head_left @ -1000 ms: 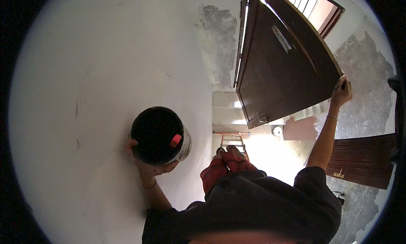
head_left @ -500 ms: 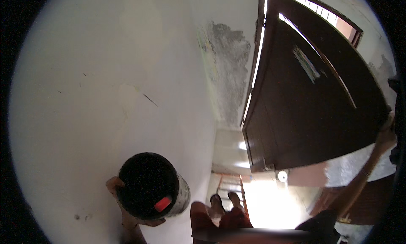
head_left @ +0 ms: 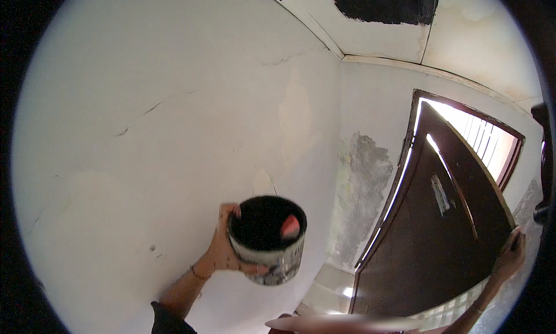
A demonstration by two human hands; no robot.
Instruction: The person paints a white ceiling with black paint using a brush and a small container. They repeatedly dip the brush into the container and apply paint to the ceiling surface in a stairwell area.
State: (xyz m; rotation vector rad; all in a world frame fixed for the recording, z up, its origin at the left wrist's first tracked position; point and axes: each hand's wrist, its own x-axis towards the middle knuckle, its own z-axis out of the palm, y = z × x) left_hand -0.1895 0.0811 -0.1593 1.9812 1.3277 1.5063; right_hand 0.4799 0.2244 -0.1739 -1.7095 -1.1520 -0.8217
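My left hand (head_left: 223, 247) is wrapped round a round paint can (head_left: 278, 265), thumb over the rim and fingers underneath at the side. The can's inside is black, and a red piece (head_left: 290, 226) shows in it; its kind I cannot make out. Paint smears mark the can's pale outer wall. Far to the right, my right hand (head_left: 511, 256) has its fingers closed at the edge of a dark brown door (head_left: 405, 247), which stands ajar. A long split of light and a pale scuffed patch show on the door.
A white wall (head_left: 145, 177) with cracks fills the left. Beside the door frame is a grey bare-plaster patch (head_left: 368, 177). Overhead, the pale ceiling (head_left: 480, 50) carries a black painted area (head_left: 388, 4). Bars show through the opening above the door.
The view has tilted up, bringing the ceiling in and most of the floor and legs out. The paint can has shifted right and slightly up in the picture, still in my left hand.
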